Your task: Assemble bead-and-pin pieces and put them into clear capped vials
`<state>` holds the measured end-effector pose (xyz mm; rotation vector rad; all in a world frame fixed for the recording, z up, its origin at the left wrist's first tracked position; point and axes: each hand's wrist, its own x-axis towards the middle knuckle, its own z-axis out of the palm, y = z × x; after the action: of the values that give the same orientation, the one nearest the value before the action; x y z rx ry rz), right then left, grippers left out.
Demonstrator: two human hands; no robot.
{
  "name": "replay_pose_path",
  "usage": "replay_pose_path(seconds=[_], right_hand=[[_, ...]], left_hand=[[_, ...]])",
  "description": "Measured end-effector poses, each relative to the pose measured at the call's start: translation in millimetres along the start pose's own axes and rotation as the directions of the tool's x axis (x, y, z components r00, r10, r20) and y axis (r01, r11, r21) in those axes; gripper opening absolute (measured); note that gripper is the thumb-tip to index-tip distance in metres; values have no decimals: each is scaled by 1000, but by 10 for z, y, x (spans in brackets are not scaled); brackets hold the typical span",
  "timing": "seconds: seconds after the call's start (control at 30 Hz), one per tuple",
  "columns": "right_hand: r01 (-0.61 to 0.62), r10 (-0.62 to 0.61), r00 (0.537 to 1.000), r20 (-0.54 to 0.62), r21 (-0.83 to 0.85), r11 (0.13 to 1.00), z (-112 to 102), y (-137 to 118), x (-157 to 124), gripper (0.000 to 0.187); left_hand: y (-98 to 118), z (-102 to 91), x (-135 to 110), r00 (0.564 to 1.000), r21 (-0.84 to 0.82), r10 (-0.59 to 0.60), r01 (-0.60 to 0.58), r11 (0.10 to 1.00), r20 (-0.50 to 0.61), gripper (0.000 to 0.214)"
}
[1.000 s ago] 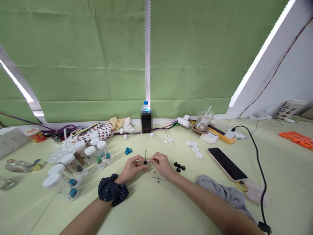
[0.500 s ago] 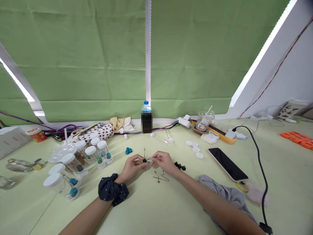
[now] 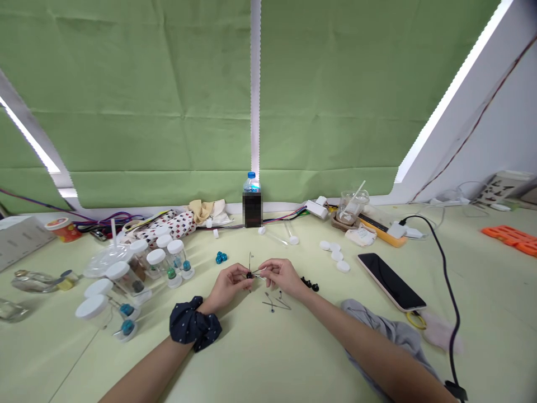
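Note:
My left hand (image 3: 230, 284) pinches a small black bead-like piece (image 3: 249, 275) with a thin metal wire (image 3: 250, 262) standing up from it, bent at its top. Close by, my right hand (image 3: 284, 276) has thumb and fingers closed on a thin metal rod (image 3: 258, 273) that reaches to the black piece. Fingertips hide part of the contact. Several loose thin metal wires with small ends (image 3: 276, 304) lie below my right hand. Black knob-like pieces (image 3: 309, 284) rest to its right, and a cluster of shiny blue beads (image 3: 221, 257) lies beyond my left hand.
Several clear tubes with white lids (image 3: 156, 257) stand at left, some holding blue or green pieces. White caps (image 3: 337, 256), a phone (image 3: 391, 281), a black cable (image 3: 442, 263) and grey cloth (image 3: 377, 322) are at right. A bottle (image 3: 251, 183) stands at the back.
Both hands stay together at nearly the same place. The upright wire's bent top has turned slightly, and my right fingers have shifted a little.

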<state>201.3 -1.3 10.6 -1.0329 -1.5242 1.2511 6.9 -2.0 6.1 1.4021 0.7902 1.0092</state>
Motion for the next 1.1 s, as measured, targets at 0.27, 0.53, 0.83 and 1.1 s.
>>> replay_pose_path(seconds=[0.27,0.53,0.83,1.1], right_hand=[[22,-22,1000,1,-19,1000,-11,52,23,24],[-67,67,998,0,7,998,-3,81,51,31],[-98,98,995,-9,-4,995,1,61,52,28],[-75,75,997,0,-18,997,-6,108,59,24]], left_hand=[[-27,0,1,1000,54,11,-12,998,4,25],[-36,-6,2,1000,72,10,-12,997,19,24],[-36,-7,-6,1000,73,5,-6,997,21,23],[-15,8,-1,1000,84,8,-9,996,15,23]])
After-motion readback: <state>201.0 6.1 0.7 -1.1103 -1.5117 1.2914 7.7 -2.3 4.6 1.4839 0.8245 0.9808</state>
